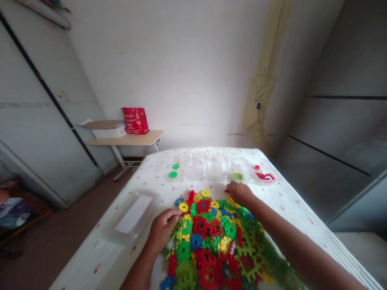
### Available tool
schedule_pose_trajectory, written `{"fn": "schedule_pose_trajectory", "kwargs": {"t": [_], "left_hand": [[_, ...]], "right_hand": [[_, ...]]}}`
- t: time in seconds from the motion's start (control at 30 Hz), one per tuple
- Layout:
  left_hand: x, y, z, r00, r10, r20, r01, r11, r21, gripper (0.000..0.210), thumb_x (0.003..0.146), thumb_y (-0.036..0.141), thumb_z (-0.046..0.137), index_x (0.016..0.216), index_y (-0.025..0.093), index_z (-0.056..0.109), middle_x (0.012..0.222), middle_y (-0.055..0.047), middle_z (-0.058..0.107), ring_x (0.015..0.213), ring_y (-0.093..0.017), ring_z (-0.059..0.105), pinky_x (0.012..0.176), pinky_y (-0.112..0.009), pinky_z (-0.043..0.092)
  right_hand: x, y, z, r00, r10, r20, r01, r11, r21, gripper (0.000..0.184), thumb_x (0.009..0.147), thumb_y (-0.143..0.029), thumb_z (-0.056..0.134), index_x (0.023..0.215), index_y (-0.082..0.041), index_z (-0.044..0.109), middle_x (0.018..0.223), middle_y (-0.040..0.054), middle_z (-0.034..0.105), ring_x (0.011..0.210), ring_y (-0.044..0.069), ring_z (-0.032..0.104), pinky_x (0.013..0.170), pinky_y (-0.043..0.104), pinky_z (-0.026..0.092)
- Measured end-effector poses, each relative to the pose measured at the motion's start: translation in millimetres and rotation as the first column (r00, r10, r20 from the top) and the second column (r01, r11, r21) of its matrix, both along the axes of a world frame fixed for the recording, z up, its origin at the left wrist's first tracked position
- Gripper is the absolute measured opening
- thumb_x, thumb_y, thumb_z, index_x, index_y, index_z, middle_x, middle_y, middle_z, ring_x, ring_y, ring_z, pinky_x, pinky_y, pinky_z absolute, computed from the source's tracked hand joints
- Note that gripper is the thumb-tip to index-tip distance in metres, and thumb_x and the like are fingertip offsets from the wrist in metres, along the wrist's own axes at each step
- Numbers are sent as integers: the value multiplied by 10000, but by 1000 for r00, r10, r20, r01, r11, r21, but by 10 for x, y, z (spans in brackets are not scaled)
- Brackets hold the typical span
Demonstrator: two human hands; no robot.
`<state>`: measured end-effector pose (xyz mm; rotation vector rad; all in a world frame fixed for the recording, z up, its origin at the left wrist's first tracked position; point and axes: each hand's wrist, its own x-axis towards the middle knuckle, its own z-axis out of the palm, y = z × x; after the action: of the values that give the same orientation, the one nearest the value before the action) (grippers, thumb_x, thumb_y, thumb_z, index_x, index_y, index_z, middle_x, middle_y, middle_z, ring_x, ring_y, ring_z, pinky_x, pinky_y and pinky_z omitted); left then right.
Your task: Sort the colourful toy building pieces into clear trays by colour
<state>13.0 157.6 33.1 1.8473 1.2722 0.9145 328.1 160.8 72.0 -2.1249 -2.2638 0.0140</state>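
Though illegible, print (133, 119) on red bag (142, 127); left hand (163, 226), right hand (241, 193) narrow by plastic pieces (196, 241), grips unclear.

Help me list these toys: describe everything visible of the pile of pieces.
The pile of pieces is a loose, spread-out heap of plastic-looking shapes: notched discs in green, blue and yellow, plus red and light-green openwork pieces. It lies on the white tablecloth, running out of the picture's lower edge. The left hand is at its left side, the right hand at its far edge; whether either grips a piece is unclear.
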Motion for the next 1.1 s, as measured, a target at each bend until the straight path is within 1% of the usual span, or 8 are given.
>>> {"fn": "schedule_pose_trajectory", "kwargs": {"t": [0.13,0.23,0.33,0.47,0.57,0.73,0.93,1.1], "left_hand": [[7,-1,-4,1000,6,3,-6,1000,10,231,742,270,496,834,174,685,861,-44,704,845,-185,636,784,-278,476],[9,-1,-6,1000,11,-3,-11,1000,18,232,741,272,496,835,176,685,865,-44,703,850,-189,634,784,-282,474],[7,0,-11,1000,8,-12,-8,1000,8,245,745,276,488,854,173,681,889,-50,699,869,-193,630,796,-290,471],[2,5,-27,1000,7,-9,-7,1000,4,246,749,270,477,857,176,677,899,-47,696,880,-188,624,808,-289,465],[0,11,-42,1000,6,-3,-6,1000,12,237,747,263,482,855,183,678,892,-41,697,872,-185,624,802,-285,466],[1,18,-59,1000,9,16,-9,1000,16,232,742,261,492,851,183,682,886,-43,699,861,-186,628,791,-282,471],[6,16,-59,1000,8,18,-8,1000,11,238,744,266,491,855,178,681,890,-48,698,862,-186,629,792,-279,472],[-4,11,-36,1000,7,6,-7,1000,19,241,734,270,493,846,183,688,881,-46,702,853,-188,631,788,-282,474]], "right_hand": [[-148,-28,148,997,59,-54,-59,998,3,209,765,-145,475,916,-140,620,906,106,646,795,183,604,667,247,421],[-338,-53,292,962,175,-210,-181,983,-8,235,718,-110,493,895,-172,634,869,41,656,770,130,585,655,193,399],[-537,-69,406,900,250,-356,-272,962,-12,241,690,-111,505,881,-158,645,853,41,652,739,126,569,642,194,392],[-717,-52,422,921,244,-304,-277,959,-69,238,694,-147,516,889,-168,651,892,57,645,778,156,574,656,224,392],[-776,-36,355,935,260,-240,-298,945,-137,253,709,-283,562,930,-183,637,960,81,631,832,204,583,652,256,396],[-822,-47,286,943,278,-183,-310,933,-184,463,646,-505,620,988,-193,604,996,99,627,868,256,588,655,292,408],[-863,-74,286,955,270,-121,-288,944,-162,386,679,-436,610,977,-190,607,995,98,631,867,243,591,659,289,405],[-846,-165,328,935,281,-215,-308,946,-104,319,720,-380,591,980,-199,624,978,74,634,854,201,584,680,267,404]]}}
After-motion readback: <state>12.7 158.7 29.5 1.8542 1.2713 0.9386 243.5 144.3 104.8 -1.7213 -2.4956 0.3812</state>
